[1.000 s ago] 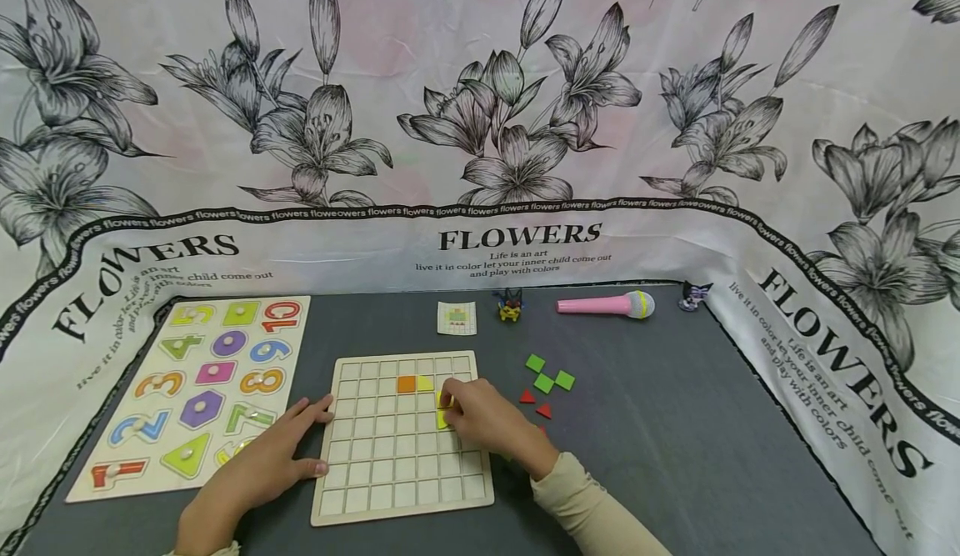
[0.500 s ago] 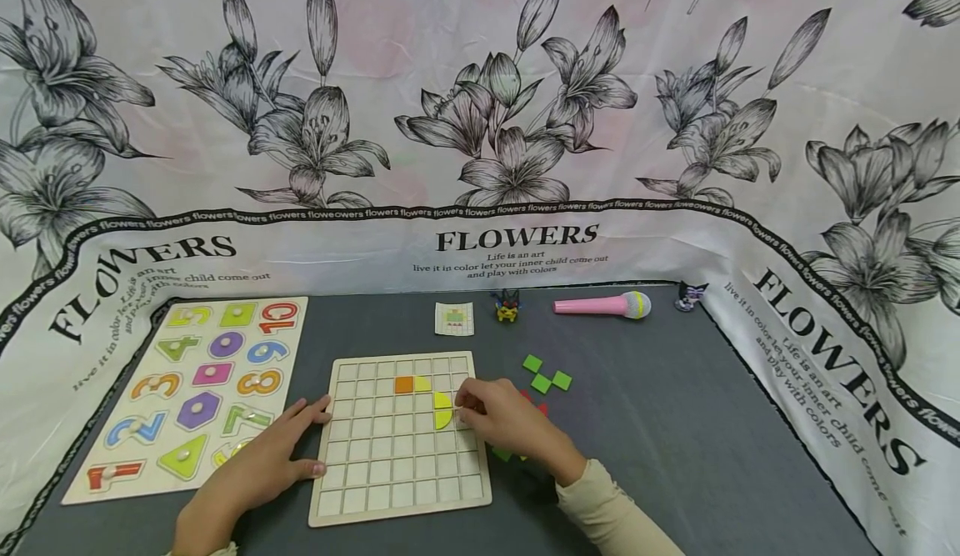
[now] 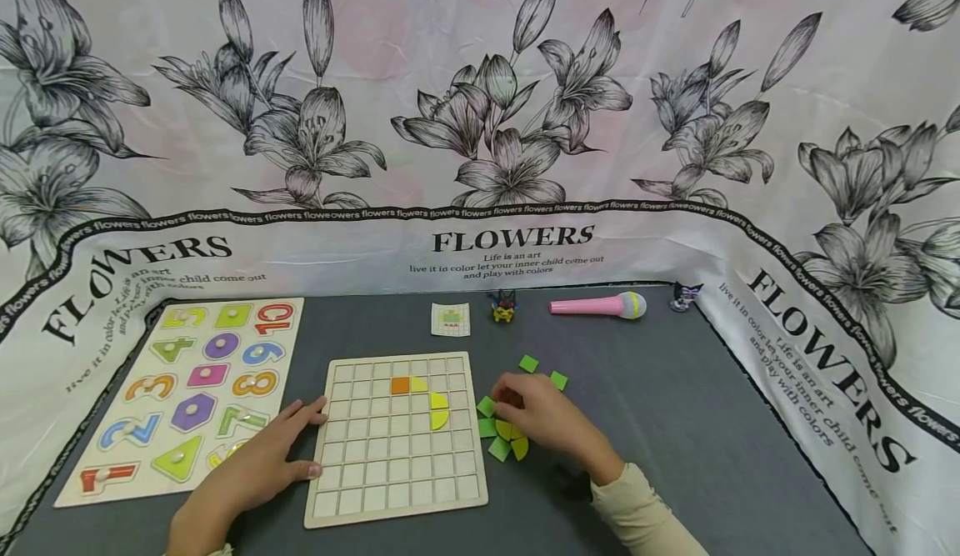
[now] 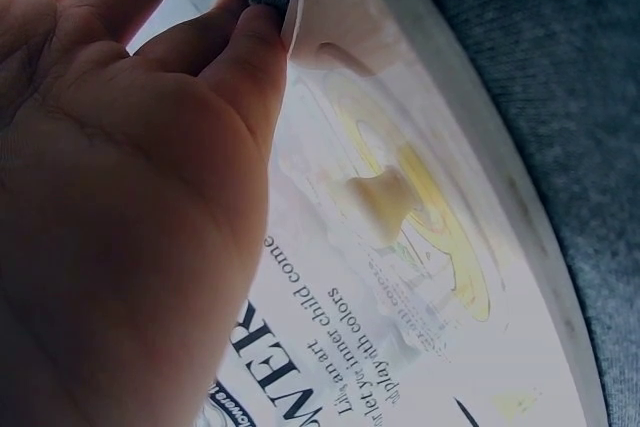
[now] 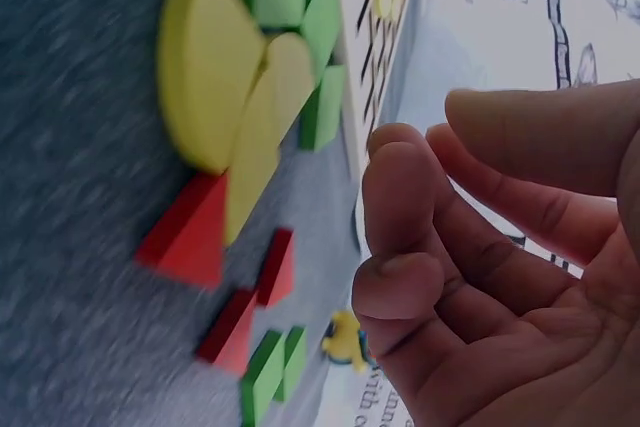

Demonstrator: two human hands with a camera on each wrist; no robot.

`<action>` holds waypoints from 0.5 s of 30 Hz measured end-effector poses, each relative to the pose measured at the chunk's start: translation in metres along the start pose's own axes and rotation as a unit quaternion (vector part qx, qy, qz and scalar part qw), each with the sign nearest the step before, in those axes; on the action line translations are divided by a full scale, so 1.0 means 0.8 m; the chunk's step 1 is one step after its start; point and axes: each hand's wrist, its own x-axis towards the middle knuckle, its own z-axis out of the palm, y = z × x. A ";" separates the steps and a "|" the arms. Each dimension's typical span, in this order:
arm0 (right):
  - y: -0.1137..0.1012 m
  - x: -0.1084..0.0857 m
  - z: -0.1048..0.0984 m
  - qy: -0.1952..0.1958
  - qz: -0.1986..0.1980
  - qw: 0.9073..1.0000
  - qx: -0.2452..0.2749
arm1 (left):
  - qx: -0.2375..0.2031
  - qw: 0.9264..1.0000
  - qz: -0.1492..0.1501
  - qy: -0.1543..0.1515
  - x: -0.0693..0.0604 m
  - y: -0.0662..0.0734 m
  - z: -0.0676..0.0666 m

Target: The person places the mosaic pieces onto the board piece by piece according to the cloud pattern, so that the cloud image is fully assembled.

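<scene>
A pale wooden grid board (image 3: 375, 479) lies mid-table, bearing an orange square (image 3: 401, 385) and several yellow quarter-circle pieces (image 3: 438, 419). My left hand (image 3: 251, 473) rests along its left edge, fingers extended and thumb near the lower edge. Off the board's right side, my right hand (image 3: 553, 424) hovers over loose pieces, its fingers loosely bent and thumb apart, with nothing between them in the right wrist view. Below that hand are green squares (image 3: 487, 428) and yellow quarter-circles (image 3: 520, 448). Red triangles (image 5: 190, 232) show in the right wrist view, largely hidden by the hand from the head.
A number-and-shape puzzle board (image 3: 142, 373) lies left, partly under the left forearm. Along the back are a small pattern card (image 3: 450, 320), a yellow-and-black figurine (image 3: 503, 307), a pink toy microphone (image 3: 596, 305) and a dark figurine (image 3: 684, 297). Flowered cloth stands behind.
My right hand has left the yellow pieces on the grid and moved right, over the loose pieces. Green and yellow pieces beside the board are now uncovered. My left hand stays put.
</scene>
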 end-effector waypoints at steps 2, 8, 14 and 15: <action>0.005 -0.004 -0.003 -0.004 -0.001 1.000 -0.001 | -0.001 1.000 0.002 0.001 0.000 0.000 0.000; 0.015 -0.012 -0.007 -0.028 -0.014 0.999 -0.016 | -0.003 1.000 0.002 0.001 -0.001 0.001 -0.001; 0.018 -0.018 0.001 -0.042 -0.018 0.998 -0.042 | -0.005 1.000 0.000 0.000 -0.001 0.002 -0.002; 0.018 -0.018 0.003 -0.042 -0.015 0.998 -0.047 | -0.006 1.000 0.000 -0.001 -0.001 0.002 -0.002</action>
